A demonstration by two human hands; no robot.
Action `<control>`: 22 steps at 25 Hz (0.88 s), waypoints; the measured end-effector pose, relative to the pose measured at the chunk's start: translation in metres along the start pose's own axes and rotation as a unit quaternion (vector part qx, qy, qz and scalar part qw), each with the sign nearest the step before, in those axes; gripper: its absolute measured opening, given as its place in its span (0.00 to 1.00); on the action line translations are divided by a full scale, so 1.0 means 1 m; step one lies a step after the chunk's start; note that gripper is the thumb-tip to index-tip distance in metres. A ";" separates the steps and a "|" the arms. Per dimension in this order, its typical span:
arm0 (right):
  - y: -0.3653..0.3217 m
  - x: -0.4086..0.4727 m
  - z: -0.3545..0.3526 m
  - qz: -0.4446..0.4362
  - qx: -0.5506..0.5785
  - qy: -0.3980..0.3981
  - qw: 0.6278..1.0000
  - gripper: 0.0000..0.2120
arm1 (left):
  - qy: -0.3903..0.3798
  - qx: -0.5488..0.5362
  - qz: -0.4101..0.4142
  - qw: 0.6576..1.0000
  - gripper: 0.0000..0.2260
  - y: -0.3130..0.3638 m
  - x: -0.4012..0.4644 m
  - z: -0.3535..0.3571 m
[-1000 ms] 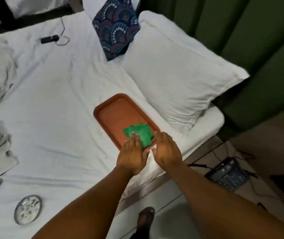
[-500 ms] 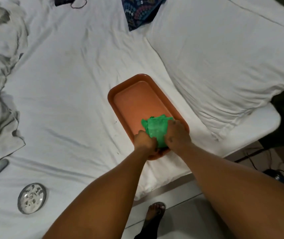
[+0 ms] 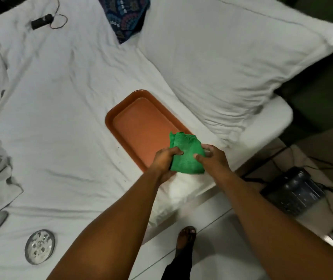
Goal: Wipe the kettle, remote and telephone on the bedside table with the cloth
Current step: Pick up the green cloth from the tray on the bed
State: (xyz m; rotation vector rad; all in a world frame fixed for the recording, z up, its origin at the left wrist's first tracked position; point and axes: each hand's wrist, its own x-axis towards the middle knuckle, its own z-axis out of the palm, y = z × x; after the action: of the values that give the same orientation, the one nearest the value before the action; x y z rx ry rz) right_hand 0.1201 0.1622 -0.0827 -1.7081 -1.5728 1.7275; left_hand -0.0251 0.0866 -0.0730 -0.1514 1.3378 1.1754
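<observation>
Cloth: green cloth (image 3: 187,153), folded into a thick bundle, held between both hands above the near end of the tray; whether it clears the tray or brushes it cannot be told.
Left hand: left hand (image 3: 164,161) closed on the cloth's left edge — fingers curled over the top, thumb hidden beneath.
Right hand: right hand (image 3: 212,158) on the cloth's right edge, thumb and forefinger pinching the fabric, remaining fingers loosely bent.
Tray: orange tray (image 3: 141,122) lying flat on the bed, set at an angle, its floor bare; near corner hidden behind the hands.
Bed: white sheet (image 3: 60,98), creased, with a rumpled blanket at the left edge.
Pillows: large white pillow (image 3: 222,63) just beside the tray's right rim; patterned dark-blue cushion (image 3: 127,15) at the top, partly cut off.
Other items on bed: round silver disc (image 3: 39,246) near the lower left; small black device with a thin cord (image 3: 41,21) at the upper left.
Telephone: dark telephone (image 3: 295,190) low at the right, beside the bed, cords trailing — blurred, detail unreadable.
Floor: pale floor, one bare foot (image 3: 186,237) visible between the forearms.
</observation>
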 end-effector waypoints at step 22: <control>0.394 -0.255 -0.424 0.146 -0.131 0.476 0.857 0.18 | -0.195 0.387 -0.064 0.899 0.08 -0.456 -0.024 0.334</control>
State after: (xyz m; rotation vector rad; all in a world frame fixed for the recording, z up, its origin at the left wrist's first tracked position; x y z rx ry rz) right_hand 0.7340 0.0204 -0.1354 -2.4581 -1.1063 0.4931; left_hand 0.5296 0.0882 -0.1844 0.5411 1.3099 0.4572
